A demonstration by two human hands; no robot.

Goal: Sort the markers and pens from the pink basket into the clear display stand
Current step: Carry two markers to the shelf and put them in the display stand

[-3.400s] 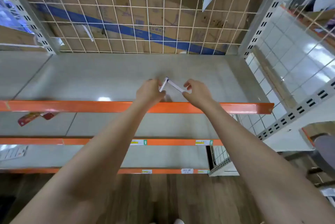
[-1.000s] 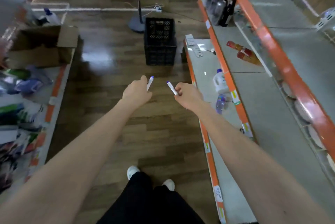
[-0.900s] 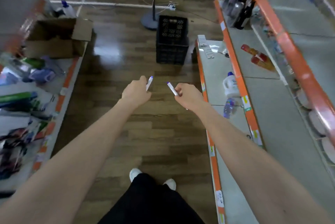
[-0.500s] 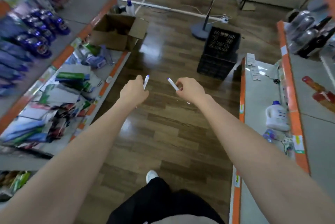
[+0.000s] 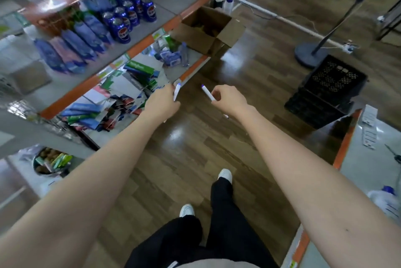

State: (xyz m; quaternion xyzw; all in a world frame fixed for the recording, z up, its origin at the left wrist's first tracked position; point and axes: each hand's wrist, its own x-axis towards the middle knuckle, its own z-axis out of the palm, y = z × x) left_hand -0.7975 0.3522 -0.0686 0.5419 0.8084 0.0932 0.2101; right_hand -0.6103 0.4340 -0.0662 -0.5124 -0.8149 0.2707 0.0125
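Could lose the left marker (image 5: pixel 176 92) or the right marker (image 5: pixel 207 93) from so light a hold: gripped low on the barrel, upper half free, easily knocked loose by a brush against the orange shelf edge (image 5: pixel 191 72) just left of centre. Could also trip on the black crate (image 5: pixel 332 85) at right or the fan base (image 5: pixel 308 53) at upper right while walking with eyes on the hands. Might confuse the two at sorting, each white with a blue-violet tip. No pink basket and no clear display stand anywhere in frame, so probably mid-carry between them.

Stretches both arms forward from the bottom corners toward the middle of the frame. Grips the left marker in the left hand (image 5: pixel 161 102), fingers curled round its lower part, tip pointing up. Pinches the right marker in the right hand (image 5: pixel 230 100) between thumb and curled fingers, tip angled to the upper left, tail showing below the palm. Hands near each other, not touching, above the wooden floor (image 5: pixel 195 148).
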